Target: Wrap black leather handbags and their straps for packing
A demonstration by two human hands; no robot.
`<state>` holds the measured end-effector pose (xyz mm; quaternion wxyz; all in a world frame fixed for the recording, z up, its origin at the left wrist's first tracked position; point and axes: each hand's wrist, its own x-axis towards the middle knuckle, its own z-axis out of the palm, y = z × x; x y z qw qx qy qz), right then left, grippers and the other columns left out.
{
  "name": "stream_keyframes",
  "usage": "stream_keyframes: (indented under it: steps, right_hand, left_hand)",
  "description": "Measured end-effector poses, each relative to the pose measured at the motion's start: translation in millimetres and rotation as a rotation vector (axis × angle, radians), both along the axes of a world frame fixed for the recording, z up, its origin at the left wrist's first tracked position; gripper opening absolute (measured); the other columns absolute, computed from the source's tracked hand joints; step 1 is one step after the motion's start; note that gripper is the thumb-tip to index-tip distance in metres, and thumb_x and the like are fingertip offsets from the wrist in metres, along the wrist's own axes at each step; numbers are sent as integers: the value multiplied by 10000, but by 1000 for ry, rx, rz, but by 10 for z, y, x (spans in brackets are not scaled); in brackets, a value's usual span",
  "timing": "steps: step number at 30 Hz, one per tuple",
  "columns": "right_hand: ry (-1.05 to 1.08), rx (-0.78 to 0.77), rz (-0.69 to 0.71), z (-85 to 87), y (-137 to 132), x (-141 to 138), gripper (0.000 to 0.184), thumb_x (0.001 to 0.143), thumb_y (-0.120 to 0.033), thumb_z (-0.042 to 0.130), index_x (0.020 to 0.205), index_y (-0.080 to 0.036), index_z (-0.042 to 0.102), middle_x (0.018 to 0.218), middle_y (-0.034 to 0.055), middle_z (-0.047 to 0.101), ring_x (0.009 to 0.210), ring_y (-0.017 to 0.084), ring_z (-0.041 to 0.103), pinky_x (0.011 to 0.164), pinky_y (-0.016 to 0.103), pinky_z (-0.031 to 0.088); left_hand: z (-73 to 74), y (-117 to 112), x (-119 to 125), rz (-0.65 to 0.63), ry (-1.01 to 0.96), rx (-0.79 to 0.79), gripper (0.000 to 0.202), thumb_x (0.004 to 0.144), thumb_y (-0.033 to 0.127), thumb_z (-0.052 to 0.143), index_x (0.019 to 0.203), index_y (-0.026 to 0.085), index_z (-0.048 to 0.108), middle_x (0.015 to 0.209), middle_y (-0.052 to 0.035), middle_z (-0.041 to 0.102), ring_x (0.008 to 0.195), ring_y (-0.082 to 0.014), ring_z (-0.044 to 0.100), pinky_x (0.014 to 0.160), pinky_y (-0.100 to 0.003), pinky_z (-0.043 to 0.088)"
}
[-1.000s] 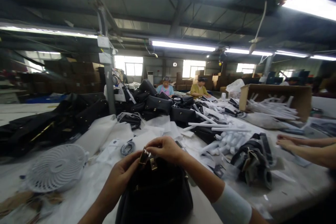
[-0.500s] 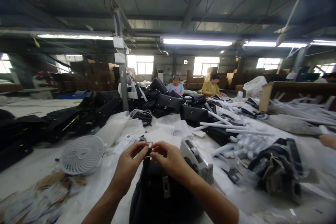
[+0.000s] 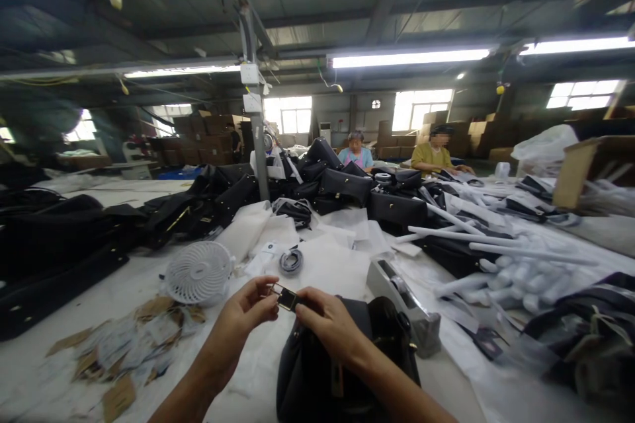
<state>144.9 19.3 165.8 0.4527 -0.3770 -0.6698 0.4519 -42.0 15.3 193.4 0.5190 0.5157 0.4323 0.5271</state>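
Note:
A small gold-coloured metal buckle (image 3: 286, 299) with a dark middle is held between my two hands, above a black handbag (image 3: 300, 370). My left hand (image 3: 248, 320) pinches the buckle's left end between thumb and fingers. On the other end, my right hand (image 3: 330, 324) is closed, with its fingertips at the buckle's right edge. Whether a strap runs from the buckle is hidden behind the right hand. The bag stands on the white tabletop, its front partly covered by my right forearm, with a metal clasp plate (image 3: 337, 380) showing beneath.
A grey tape dispenser (image 3: 404, 304) stands right of the bag. To the left are a white fan (image 3: 199, 271) and scattered small packets (image 3: 129, 344). A roll of tape (image 3: 290, 262) lies ahead. Black bags (image 3: 344, 186) pile up behind; white tubes (image 3: 516, 277) lie right. Two people sit across.
The view has turned left, so the scene sits further right. The buckle has tipped from upright to slanting sideways, and my hands are slightly further apart.

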Motion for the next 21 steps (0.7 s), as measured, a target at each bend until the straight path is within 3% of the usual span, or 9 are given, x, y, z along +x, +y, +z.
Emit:
stream_keyframes:
  steps: [3,7,11,13,15,21]
  right_hand:
    - [-90,83,1,31,-69,47,168,862,-251,576,931,-171,706,818,8,668,765,164,586,700,249,432]
    - [-211,144,18,41,-179,90,151,862,-232,569,849,-173,707,779,9,665,746,166,593,671,243,421]
    - [-207,53,76,32,-258,94,225,902,-283,540,755,-175,672,704,0,626,697,159,570,632,239,411]
    - [-199,17,84,19,-277,85,236,905,-306,546,744,-177,661,695,-3,615,687,156,561,623,238,410]
    - [-201,5,80,-6,-286,72,227,903,-323,564,753,-182,657,704,-5,616,692,157,562,624,236,412]
    - [-143,12,-11,-141,-290,-6,331,939,-434,526,745,-184,621,732,16,617,710,167,567,654,251,430]
  left_hand:
    - [-141,-108,-58,0,19,-25,406,726,408,790,1049,188,681,899,-23,662,753,-153,612,724,-279,518]
    - [-432,-276,-92,-1,-17,-90,406,688,460,829,961,186,703,809,-27,687,694,-173,646,670,-293,542]
    - [-658,-447,-89,-99,11,-40,448,697,446,828,1090,255,730,840,-35,727,728,-210,687,694,-310,574]
    - [-680,-511,-61,-121,103,23,427,693,428,827,1088,285,748,958,-55,752,843,-251,704,769,-324,582]
    - [-656,-555,-14,-60,159,63,375,681,430,828,1026,293,772,983,-56,757,901,-270,703,790,-311,583]
    - [-620,-567,157,222,251,106,358,652,501,823,930,279,790,898,-47,766,784,-249,704,696,-276,591]
